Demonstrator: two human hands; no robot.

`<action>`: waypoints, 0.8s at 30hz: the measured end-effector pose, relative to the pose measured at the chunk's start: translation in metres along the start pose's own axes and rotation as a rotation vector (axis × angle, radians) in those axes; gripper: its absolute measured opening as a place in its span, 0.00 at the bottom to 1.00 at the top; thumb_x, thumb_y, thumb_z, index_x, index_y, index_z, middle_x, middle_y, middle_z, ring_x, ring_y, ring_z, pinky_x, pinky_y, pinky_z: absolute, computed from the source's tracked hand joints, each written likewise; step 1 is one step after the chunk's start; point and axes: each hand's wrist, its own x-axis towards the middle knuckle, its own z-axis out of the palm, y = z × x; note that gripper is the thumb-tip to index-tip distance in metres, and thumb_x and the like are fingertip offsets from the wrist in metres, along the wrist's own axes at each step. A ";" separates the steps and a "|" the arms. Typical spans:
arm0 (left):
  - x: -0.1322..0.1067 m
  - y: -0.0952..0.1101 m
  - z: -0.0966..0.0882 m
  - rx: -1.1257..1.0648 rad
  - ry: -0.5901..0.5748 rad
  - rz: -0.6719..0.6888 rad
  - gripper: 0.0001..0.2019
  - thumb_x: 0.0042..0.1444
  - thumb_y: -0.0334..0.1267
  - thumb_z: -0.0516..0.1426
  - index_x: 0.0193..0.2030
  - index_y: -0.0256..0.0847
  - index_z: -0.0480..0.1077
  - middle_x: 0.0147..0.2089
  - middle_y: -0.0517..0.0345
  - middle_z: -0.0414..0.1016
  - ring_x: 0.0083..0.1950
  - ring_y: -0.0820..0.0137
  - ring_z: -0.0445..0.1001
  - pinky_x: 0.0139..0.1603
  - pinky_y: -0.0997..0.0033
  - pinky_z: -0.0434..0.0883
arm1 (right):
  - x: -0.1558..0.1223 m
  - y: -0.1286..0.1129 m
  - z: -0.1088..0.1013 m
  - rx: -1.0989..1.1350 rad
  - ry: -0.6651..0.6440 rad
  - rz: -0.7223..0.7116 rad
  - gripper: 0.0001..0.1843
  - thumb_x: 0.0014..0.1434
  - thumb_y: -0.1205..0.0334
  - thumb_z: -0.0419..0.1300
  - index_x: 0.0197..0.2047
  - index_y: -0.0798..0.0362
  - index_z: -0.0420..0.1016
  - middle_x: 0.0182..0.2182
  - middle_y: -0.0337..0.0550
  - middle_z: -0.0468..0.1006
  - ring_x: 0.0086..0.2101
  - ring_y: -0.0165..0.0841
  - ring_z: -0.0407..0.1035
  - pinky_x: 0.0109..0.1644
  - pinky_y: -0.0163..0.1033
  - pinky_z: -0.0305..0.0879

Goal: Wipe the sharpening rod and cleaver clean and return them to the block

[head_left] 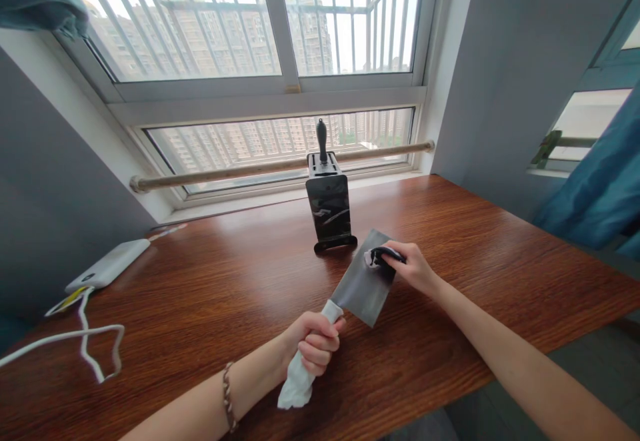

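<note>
My left hand (315, 342) is closed round the handle of a cleaver, with a white cloth (299, 381) wrapped between palm and handle and hanging below the fist. The cleaver's broad grey blade (363, 284) points up and away over the wooden table (210, 294). My right hand (413, 267) pinches a small dark and white pad (380, 255) against the blade's far corner. A black knife block (330, 207) stands just behind the blade, with one dark knife handle (321, 139) sticking up from its top.
A white power bank (107, 264) lies at the table's left with a white cable (85, 344) looping toward the front edge. A wooden rail (240, 169) runs along the window behind. Blue fabric (600, 187) hangs at the right.
</note>
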 end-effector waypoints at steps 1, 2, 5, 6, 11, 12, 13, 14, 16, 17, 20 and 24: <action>0.000 0.000 -0.001 0.003 0.000 -0.003 0.06 0.51 0.25 0.51 0.28 0.38 0.66 0.11 0.72 0.50 0.09 0.85 0.33 0.10 0.85 0.42 | 0.002 0.005 -0.001 -0.038 0.060 0.031 0.14 0.61 0.58 0.52 0.28 0.55 0.71 0.22 0.36 0.69 0.25 0.29 0.62 0.29 0.32 0.57; 0.000 0.000 -0.001 0.006 0.001 -0.005 0.06 0.51 0.25 0.51 0.29 0.38 0.66 0.11 0.72 0.50 0.09 0.85 0.33 0.10 0.85 0.42 | 0.004 0.008 -0.002 -0.074 0.107 0.053 0.14 0.61 0.58 0.51 0.28 0.55 0.70 0.21 0.36 0.68 0.24 0.29 0.62 0.29 0.33 0.56; 0.000 0.001 -0.003 0.018 0.006 -0.007 0.06 0.52 0.26 0.51 0.30 0.39 0.66 0.11 0.73 0.49 0.10 0.84 0.31 0.10 0.84 0.41 | 0.006 0.015 -0.004 -0.162 0.185 0.079 0.13 0.61 0.58 0.51 0.31 0.54 0.72 0.24 0.39 0.72 0.26 0.31 0.65 0.31 0.34 0.57; -0.001 0.001 -0.004 0.024 0.008 -0.008 0.06 0.52 0.26 0.51 0.30 0.39 0.66 0.11 0.73 0.49 0.10 0.84 0.31 0.10 0.84 0.41 | 0.007 0.016 -0.004 -0.185 0.199 0.078 0.12 0.60 0.58 0.52 0.33 0.54 0.73 0.27 0.41 0.74 0.29 0.33 0.67 0.34 0.35 0.59; -0.001 0.000 -0.001 0.081 0.020 -0.017 0.05 0.53 0.27 0.51 0.29 0.39 0.64 0.12 0.73 0.49 0.10 0.85 0.30 0.10 0.85 0.40 | 0.007 0.020 -0.009 -0.276 0.253 0.102 0.11 0.59 0.59 0.52 0.36 0.54 0.74 0.32 0.48 0.77 0.35 0.40 0.70 0.39 0.39 0.60; -0.001 0.000 0.000 0.095 0.022 -0.023 0.05 0.53 0.27 0.51 0.29 0.39 0.64 0.12 0.73 0.48 0.10 0.85 0.30 0.10 0.84 0.40 | 0.007 0.020 -0.010 -0.288 0.264 0.114 0.12 0.60 0.59 0.52 0.36 0.54 0.74 0.31 0.48 0.77 0.33 0.40 0.70 0.38 0.39 0.60; -0.001 0.000 0.001 0.108 0.026 -0.032 0.05 0.54 0.27 0.51 0.30 0.39 0.63 0.12 0.73 0.48 0.10 0.85 0.30 0.10 0.84 0.41 | 0.007 0.020 -0.011 -0.294 0.276 0.125 0.12 0.60 0.59 0.51 0.37 0.55 0.74 0.31 0.48 0.77 0.32 0.40 0.70 0.37 0.39 0.60; -0.001 0.000 0.002 0.123 0.029 -0.045 0.05 0.54 0.27 0.51 0.30 0.40 0.63 0.12 0.73 0.48 0.10 0.84 0.30 0.10 0.84 0.41 | 0.007 0.020 -0.012 -0.296 0.284 0.133 0.13 0.61 0.59 0.50 0.37 0.55 0.74 0.31 0.48 0.77 0.32 0.40 0.71 0.36 0.39 0.60; 0.000 0.001 0.004 0.154 0.034 -0.077 0.06 0.54 0.27 0.50 0.28 0.40 0.62 0.12 0.73 0.47 0.11 0.84 0.31 0.11 0.84 0.41 | 0.007 0.020 -0.014 -0.286 0.284 0.142 0.13 0.61 0.59 0.49 0.39 0.54 0.73 0.32 0.47 0.78 0.33 0.39 0.71 0.37 0.38 0.61; 0.000 0.001 0.005 0.169 0.037 -0.091 0.07 0.54 0.27 0.50 0.27 0.41 0.61 0.12 0.73 0.47 0.11 0.84 0.31 0.11 0.84 0.42 | 0.007 0.020 -0.014 -0.278 0.273 0.145 0.13 0.62 0.59 0.49 0.40 0.54 0.73 0.32 0.46 0.78 0.33 0.38 0.71 0.37 0.38 0.61; 0.000 0.001 0.007 0.200 0.043 -0.113 0.08 0.54 0.27 0.50 0.26 0.41 0.60 0.12 0.73 0.46 0.11 0.84 0.31 0.11 0.83 0.41 | 0.008 0.022 -0.014 -0.253 0.214 0.169 0.12 0.62 0.60 0.51 0.39 0.54 0.74 0.31 0.44 0.78 0.33 0.36 0.72 0.36 0.38 0.63; 0.000 0.000 0.007 0.215 0.043 -0.109 0.08 0.54 0.27 0.50 0.26 0.41 0.60 0.12 0.73 0.46 0.11 0.83 0.31 0.11 0.83 0.41 | 0.010 0.030 -0.015 -0.229 0.153 0.228 0.11 0.62 0.59 0.54 0.39 0.57 0.72 0.33 0.41 0.76 0.35 0.33 0.71 0.40 0.42 0.67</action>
